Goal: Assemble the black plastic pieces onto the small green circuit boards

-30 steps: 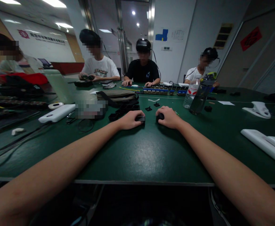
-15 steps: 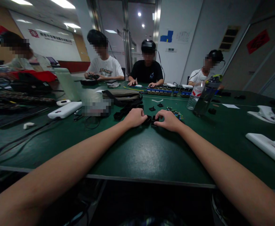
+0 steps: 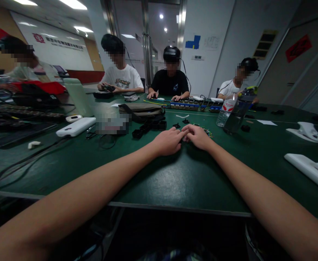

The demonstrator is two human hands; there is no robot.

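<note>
My left hand and my right hand meet over the middle of the green table, fingertips touching or almost touching. The fingers of both are curled and closed. Whatever they grip is hidden between and under them. Just left of my left hand lies a line of small black open boxes. Beyond my fingers are two small black pieces with upright stubs, one nearer and one farther. A heap of small green and yellow wired parts shows partly behind my right hand.
A grey-brown bag lies behind the boxes. To the left are a white power bank, cables and a pale green bottle. Two clear bottles, one of them dark-tinted, stand at right. Several people sit across the table.
My left hand has shifted right, up against my right hand. The two small black boxes seen at my fingertips before are now out of sight. More of the black box line shows.
</note>
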